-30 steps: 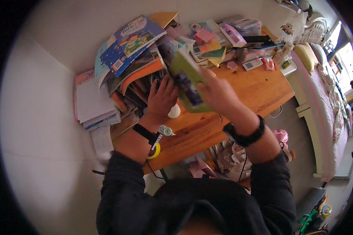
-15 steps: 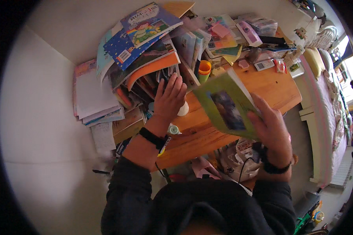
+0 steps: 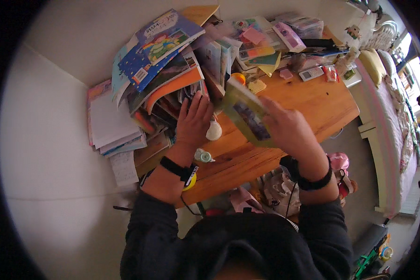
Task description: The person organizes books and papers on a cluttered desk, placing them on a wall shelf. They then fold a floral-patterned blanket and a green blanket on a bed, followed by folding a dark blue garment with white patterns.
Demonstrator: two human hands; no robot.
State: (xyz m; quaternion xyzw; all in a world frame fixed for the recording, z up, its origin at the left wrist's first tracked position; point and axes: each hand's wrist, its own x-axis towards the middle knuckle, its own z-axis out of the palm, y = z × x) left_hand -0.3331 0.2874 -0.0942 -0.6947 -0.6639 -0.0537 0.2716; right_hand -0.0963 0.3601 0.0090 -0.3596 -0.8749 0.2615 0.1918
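Note:
A green book (image 3: 242, 112) with a dark picture on its cover is tilted above the desk, its right edge in the closed grip of my right hand (image 3: 287, 123). My left hand (image 3: 193, 120) lies with fingers stretched against the front of a leaning pile of books, just below an orange-edged book (image 3: 175, 87). On top of that pile rests a blue picture book (image 3: 170, 37) with a colourful cover. Beside my left hand are a white round object (image 3: 213, 131) and a small pale green roll of tape (image 3: 204, 156).
The wooden desk (image 3: 312, 105) holds an orange cup (image 3: 238, 78), a white handheld device (image 3: 311, 73) and a pink box (image 3: 289, 37) toward the back. Papers (image 3: 112, 116) are stacked at the left by the wall. A bed (image 3: 389, 135) stands right; bags (image 3: 280, 191) sit below the desk.
My right hand has moved left with the green book, bringing it closer to the pile and turning it more edge-on. My left hand stays against the books.

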